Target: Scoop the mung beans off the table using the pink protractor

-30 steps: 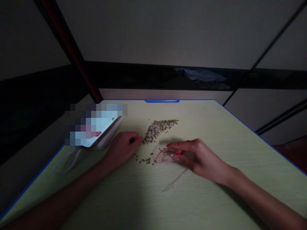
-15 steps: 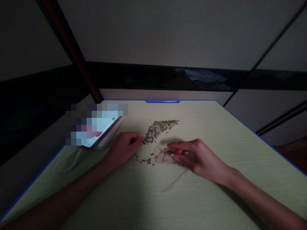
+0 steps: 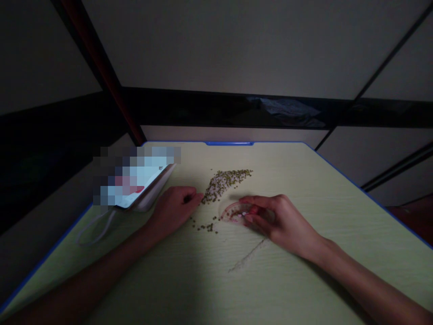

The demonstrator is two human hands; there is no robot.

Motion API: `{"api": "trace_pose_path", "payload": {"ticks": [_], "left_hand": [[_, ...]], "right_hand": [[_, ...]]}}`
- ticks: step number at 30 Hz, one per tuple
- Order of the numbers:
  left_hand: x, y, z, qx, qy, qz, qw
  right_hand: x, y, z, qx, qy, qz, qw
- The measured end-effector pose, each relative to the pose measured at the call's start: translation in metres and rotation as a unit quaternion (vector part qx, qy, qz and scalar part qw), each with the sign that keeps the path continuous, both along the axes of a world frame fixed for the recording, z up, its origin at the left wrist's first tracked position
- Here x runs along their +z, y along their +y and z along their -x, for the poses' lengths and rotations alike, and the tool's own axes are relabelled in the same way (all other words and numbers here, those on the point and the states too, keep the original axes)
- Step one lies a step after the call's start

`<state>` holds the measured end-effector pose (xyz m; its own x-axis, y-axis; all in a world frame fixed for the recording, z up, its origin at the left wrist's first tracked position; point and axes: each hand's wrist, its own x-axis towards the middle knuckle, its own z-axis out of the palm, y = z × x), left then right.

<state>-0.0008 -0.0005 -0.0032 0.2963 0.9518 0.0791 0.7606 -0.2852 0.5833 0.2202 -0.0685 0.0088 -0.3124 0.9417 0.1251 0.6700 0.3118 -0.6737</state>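
A pile of small green beans (image 3: pixel 225 180) lies on the pale green table (image 3: pixel 304 180), with a few strays (image 3: pixel 204 225) nearer me. My left hand (image 3: pixel 174 208) rests on the table at the pile's left end, fingers curled with the tips against the beans. My right hand (image 3: pixel 275 219) lies to the right, fingers closed on a small clear round dish with a pink rim (image 3: pixel 232 212) that sits just below the pile. The light is dim, so what lies in the dish is unclear.
A lit phone in a pale case (image 3: pixel 142 189) leans at the table's left edge, with a white cord (image 3: pixel 96 228) trailing from it. A thin line of grains (image 3: pixel 246 257) marks the table near my right wrist. A dark bed frame and wall stand behind.
My right hand has shifted the pink-rimmed dish slightly up toward the bean pile. My left hand has stayed in place.
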Motion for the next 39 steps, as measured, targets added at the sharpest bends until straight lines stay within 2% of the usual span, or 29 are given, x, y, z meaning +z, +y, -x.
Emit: {"api": "trace_pose_path", "payload": {"ticks": [10, 28, 39], "left_hand": [[0.0013, 0.0006, -0.0014, 0.007, 0.007, 0.001, 1.0], [-0.0011, 0.0003, -0.0003, 0.005, -0.006, 0.004, 1.0], [-0.0002, 0.0004, -0.0006, 0.003, 0.004, 0.001, 1.0]], "right_hand": [[-0.0014, -0.0002, 0.0013, 0.004, 0.03, 0.008, 1.0], [-0.0026, 0.0014, 0.0023, -0.016, 0.008, -0.006, 1.0], [0.0022, 0.0031, 0.0039, 0.031, -0.001, -0.033, 0.999]]}}
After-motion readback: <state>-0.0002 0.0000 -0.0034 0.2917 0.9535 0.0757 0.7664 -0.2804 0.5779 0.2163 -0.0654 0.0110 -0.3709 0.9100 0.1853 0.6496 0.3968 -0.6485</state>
